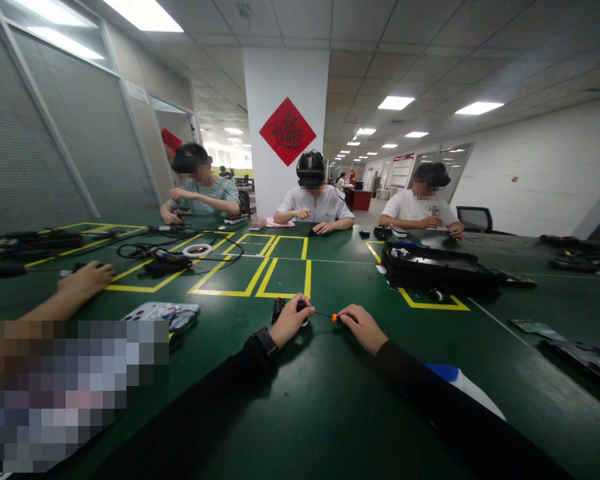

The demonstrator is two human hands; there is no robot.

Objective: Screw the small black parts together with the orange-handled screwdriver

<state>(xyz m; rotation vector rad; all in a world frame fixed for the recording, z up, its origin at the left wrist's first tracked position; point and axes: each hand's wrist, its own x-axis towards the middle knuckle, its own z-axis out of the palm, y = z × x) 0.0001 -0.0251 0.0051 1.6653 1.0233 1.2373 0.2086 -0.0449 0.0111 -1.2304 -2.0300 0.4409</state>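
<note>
My left hand (291, 321), with a dark watch on its wrist, is closed around a small black part (279, 308) just above the green table. A thin dark wire or rod runs from that part towards my right hand (364, 327). At its right end is a small orange piece (335, 318), pinched between the thumb and fingers of my right hand. Whether the thin piece is a cable or a stiff shaft, I cannot tell. My fingers cover much of the black part.
On the green table (290, 413), yellow tape marks rectangles. A black open casing (435, 267) stands right, cables (175, 257) lie left, and a pale panel with parts (165, 315) sits nearer. A co-worker's hand (87, 280) is at left; several people sit around the table.
</note>
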